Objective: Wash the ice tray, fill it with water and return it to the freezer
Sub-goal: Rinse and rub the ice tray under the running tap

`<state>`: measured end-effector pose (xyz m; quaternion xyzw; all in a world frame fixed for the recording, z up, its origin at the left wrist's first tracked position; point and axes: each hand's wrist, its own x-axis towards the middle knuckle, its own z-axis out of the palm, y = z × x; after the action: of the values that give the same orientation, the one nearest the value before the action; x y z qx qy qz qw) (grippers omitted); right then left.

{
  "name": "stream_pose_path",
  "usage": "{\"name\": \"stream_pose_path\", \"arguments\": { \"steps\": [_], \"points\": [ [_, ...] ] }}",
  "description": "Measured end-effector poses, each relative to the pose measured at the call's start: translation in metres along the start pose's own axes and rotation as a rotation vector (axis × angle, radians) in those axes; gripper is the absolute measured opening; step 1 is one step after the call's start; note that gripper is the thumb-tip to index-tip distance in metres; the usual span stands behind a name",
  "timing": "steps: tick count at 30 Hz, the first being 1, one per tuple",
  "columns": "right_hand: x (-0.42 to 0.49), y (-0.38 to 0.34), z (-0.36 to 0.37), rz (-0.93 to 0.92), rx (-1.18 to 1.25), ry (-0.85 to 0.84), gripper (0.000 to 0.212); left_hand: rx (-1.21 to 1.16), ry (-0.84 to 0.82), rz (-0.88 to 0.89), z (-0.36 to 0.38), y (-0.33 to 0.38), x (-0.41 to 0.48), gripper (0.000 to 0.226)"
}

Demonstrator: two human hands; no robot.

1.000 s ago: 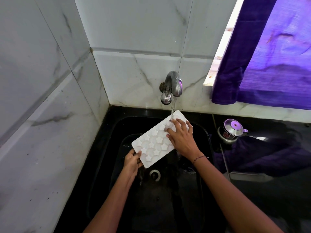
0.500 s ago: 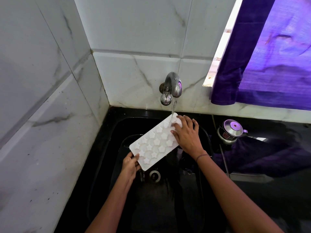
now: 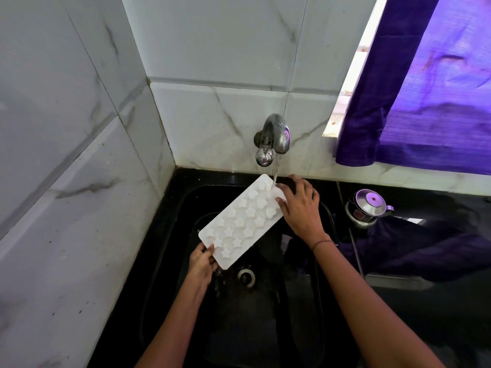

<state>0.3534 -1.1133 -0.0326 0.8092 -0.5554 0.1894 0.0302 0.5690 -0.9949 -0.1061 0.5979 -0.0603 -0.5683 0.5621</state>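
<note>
Gripping the near-left corner of the ice tray (image 3: 239, 224), the L hand (image 3: 203, 261) has its fingers curled round the tray's short edge. The R hand (image 3: 300, 205) lies palm-down on the far-right corner w/ fingers spread and fairly straight, pressing on the top face rather than clasping it. The lowest digit seems to be the thumb, also on top, though the dim light makes this hard to confirm.

The tray is white w/ star-shaped cells. Both hands hold it in the air over the black sink (image 3: 164, 261). It runs diagonally from near-left to far-right.

A thin stream of water (image 3: 275, 176) falls from the steel tap (image 3: 273, 136) onto the tray's far corner, just beside the R fingertips. The tap spout sits just above that corner.

Below the tray the basin is open, w/ the drain (image 3: 247, 277) under the tray's near corner. The sink's far rim lies just behind the tray's far end.

On the L, a marble-look tiled wall (image 3: 66, 181) rises near the sink's L rim, close to the L hand. On the R, a black counter (image 3: 425, 314) carries a small lidded steel pot (image 3: 368, 208), near but apart from the R wrist. A purple curtain (image 3: 425, 102) hangs above the counter, well clear of the hands.
</note>
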Motion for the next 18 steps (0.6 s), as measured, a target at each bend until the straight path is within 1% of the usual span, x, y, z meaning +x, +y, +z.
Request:
{"name": "stream_pose_path", "arguments": {
  "steps": [4,6,7,9,10,12,13,16,18],
  "points": [
    [-0.005,0.002,0.002,-0.1,-0.033,-0.046,0.026,-0.025,0.025,-0.01,-0.002,-0.001,0.001,0.033],
    [-0.004,0.003,0.002,-0.046,-0.009,-0.019,0.021,-0.035,0.025,-0.008,0.0,-0.001,0.0,0.033],
    [-0.004,0.002,0.002,-0.053,-0.006,-0.014,0.02,-0.038,0.026,-0.006,0.001,0.0,-0.001,0.034],
    [-0.007,0.001,0.006,-0.152,-0.054,-0.029,0.02,-0.038,0.023,-0.007,0.004,-0.001,-0.001,0.033],
    [-0.008,0.001,0.007,-0.169,-0.077,-0.023,0.019,-0.039,0.016,-0.007,0.006,-0.001,-0.002,0.033],
    [-0.008,0.0,0.006,-0.08,-0.07,0.024,0.016,-0.037,0.0,-0.001,0.011,-0.001,-0.002,0.032],
    [-0.008,-0.001,0.007,-0.057,-0.072,0.022,0.017,-0.037,-0.004,0.006,0.013,0.0,-0.003,0.032],
    [-0.009,-0.002,0.011,-0.122,-0.118,-0.013,0.027,-0.068,0.016,0.015,0.016,0.0,-0.002,0.032],
    [-0.009,-0.003,0.009,-0.084,-0.065,0.012,0.028,-0.1,0.034,0.013,0.017,-0.001,-0.001,0.033]
  ]
}}
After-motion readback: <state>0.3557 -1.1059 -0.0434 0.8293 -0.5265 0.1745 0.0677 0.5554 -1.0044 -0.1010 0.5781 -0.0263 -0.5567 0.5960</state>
